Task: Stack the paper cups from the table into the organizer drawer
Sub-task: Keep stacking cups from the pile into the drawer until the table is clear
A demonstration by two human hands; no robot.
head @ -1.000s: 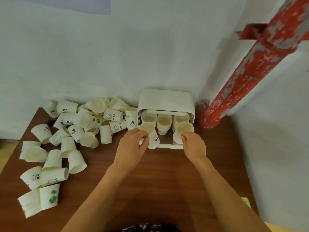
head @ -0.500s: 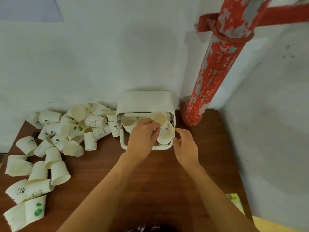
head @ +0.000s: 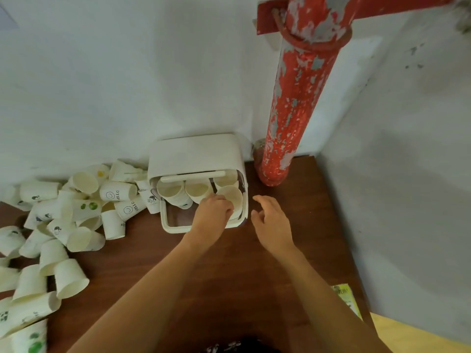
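Observation:
A white organizer [head: 193, 151] stands against the wall with its drawer [head: 175, 227] pulled out toward me. Several paper cups stand inside the drawer [head: 172, 191]. My left hand [head: 212, 215] reaches into the drawer's right front corner and grips a cup [head: 230, 197] sitting on a stack there. My right hand [head: 271, 221] hovers just right of the drawer, fingers relaxed, holding nothing. A heap of loose paper cups [head: 76, 215] lies on the brown table [head: 229, 271] to the left.
A peeling red pipe [head: 293, 103] rises from the table's back right corner, close to the organizer. White walls close in behind and on the right. A green-printed paper [head: 346, 299] lies at the table's right edge.
My right hand has let go of its cup stack in the drawer and drawn back to the right. My left hand has carried its cup across onto that right-hand stack. The view shifted left.

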